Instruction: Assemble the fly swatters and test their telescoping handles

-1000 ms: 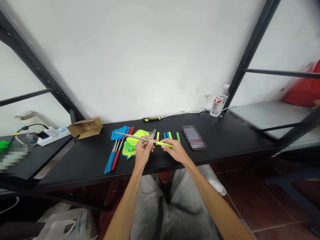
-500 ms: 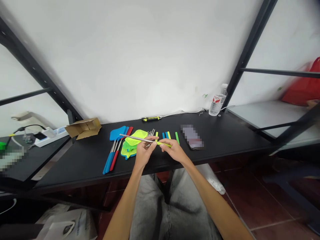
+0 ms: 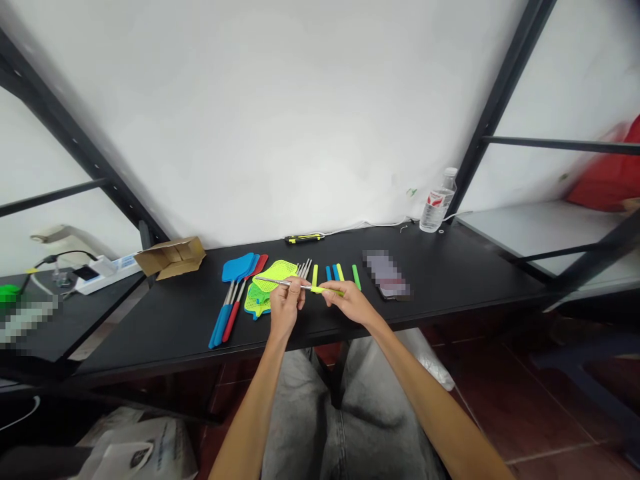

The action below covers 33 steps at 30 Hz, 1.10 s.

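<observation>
Our right hand [image 3: 347,300] grasps a yellow-green handle [image 3: 317,289]; our left hand [image 3: 287,301] pinches the metal rod [image 3: 273,281] running from it toward nine o'clock. Less rod juts past our left hand than a second ago. Yellow-green swatter heads [image 3: 275,269] lie at ten o'clock, loose handles [image 3: 335,271] at one.

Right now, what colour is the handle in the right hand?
Bright yellow-green. The handle shows best in the head view.
</observation>
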Each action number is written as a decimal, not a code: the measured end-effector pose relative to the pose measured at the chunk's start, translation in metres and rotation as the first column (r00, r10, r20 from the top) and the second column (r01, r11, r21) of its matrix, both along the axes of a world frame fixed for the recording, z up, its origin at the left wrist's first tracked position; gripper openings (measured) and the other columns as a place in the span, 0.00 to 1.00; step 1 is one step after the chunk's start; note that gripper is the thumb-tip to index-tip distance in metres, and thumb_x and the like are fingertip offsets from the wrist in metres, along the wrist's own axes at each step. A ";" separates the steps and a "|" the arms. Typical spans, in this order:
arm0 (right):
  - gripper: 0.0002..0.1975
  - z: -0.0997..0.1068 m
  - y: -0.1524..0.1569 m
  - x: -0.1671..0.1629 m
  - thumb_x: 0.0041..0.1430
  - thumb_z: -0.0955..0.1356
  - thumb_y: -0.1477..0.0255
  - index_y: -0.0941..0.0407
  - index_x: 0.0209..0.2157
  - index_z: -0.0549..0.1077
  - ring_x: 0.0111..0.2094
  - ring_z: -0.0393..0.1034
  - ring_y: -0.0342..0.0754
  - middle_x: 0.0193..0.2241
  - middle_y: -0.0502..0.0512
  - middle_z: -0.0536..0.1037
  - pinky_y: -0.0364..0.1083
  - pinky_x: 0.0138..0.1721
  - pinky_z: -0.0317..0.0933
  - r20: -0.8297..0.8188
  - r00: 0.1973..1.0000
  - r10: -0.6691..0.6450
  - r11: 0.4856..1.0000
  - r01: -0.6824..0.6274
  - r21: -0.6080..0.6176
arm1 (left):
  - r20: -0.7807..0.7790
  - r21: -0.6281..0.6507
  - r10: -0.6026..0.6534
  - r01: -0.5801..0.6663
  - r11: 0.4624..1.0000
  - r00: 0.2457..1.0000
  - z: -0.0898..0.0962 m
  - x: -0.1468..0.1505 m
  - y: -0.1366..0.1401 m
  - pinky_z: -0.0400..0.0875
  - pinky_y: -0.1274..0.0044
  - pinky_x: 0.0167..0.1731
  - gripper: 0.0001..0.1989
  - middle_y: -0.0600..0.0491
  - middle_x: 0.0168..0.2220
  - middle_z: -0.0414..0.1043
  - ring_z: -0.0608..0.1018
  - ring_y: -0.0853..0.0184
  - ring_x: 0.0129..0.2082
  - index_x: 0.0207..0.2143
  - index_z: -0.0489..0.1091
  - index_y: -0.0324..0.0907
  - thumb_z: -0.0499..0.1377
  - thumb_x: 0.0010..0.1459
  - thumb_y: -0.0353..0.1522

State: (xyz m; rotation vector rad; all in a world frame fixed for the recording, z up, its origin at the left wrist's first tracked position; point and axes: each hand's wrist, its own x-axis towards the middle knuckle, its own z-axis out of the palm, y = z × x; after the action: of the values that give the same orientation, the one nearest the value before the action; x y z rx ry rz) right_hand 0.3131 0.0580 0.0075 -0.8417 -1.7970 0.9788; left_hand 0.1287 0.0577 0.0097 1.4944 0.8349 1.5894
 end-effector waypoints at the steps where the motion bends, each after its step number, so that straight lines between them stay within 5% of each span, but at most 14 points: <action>1: 0.19 0.001 0.000 0.001 0.65 0.63 0.60 0.58 0.42 0.78 0.25 0.62 0.43 0.23 0.49 0.71 0.42 0.30 0.55 0.019 1.000 0.008 1.000 -0.008 0.010 | -0.009 0.004 -0.015 0.015 1.000 1.000 0.000 -0.001 0.001 0.56 0.82 0.16 0.16 0.56 0.22 0.64 0.63 0.77 0.17 0.34 0.74 0.39 0.56 0.63 0.42; 9: 0.21 0.002 0.001 0.001 0.66 0.62 0.58 0.60 0.38 0.78 0.23 0.58 0.41 0.19 0.46 0.65 0.42 0.28 0.51 0.005 0.999 0.054 0.998 -0.054 -0.011 | -0.008 -0.020 -0.061 0.061 0.998 0.998 0.000 -0.001 0.002 0.58 0.82 0.16 0.17 0.53 0.28 0.69 0.65 0.77 0.18 0.34 0.74 0.38 0.56 0.63 0.43; 16: 0.21 0.001 -0.001 -0.001 0.62 0.65 0.57 0.59 0.41 0.78 0.27 0.60 0.43 0.27 0.51 0.72 0.42 0.30 0.53 0.028 0.999 -0.016 1.000 0.017 -0.026 | 0.122 -0.072 0.029 -0.020 0.997 0.992 -0.001 0.001 -0.002 0.59 0.83 0.16 0.18 0.53 0.26 0.69 0.66 0.76 0.19 0.34 0.75 0.38 0.56 0.63 0.44; 23: 0.25 0.000 0.002 0.002 0.64 0.61 0.54 0.60 0.36 0.79 0.21 0.50 0.40 0.18 0.45 0.60 0.42 0.24 0.45 0.070 0.997 0.025 0.997 -0.020 -0.069 | 0.123 -0.062 -0.088 0.097 0.993 0.988 0.000 0.001 -0.001 0.62 0.83 0.18 0.18 0.47 0.37 0.72 0.71 0.73 0.27 0.31 0.74 0.38 0.56 0.63 0.44; 33: 0.21 0.002 -0.003 -0.005 0.65 0.63 0.56 0.58 0.36 0.78 0.26 0.62 0.43 0.25 0.50 0.73 0.42 0.29 0.54 0.121 0.990 -0.068 0.997 0.065 0.035 | 0.252 -0.059 -0.036 0.053 0.997 0.967 -0.003 -0.002 -0.003 0.70 0.79 0.23 0.17 0.48 0.35 0.74 0.75 0.70 0.28 0.32 0.73 0.37 0.57 0.62 0.43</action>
State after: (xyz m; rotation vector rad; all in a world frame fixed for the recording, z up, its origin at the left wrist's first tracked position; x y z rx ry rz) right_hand 0.3078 0.0554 0.0093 -0.9536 -1.8705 0.8702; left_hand 0.1269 0.0547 0.0071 1.2258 0.6971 1.6591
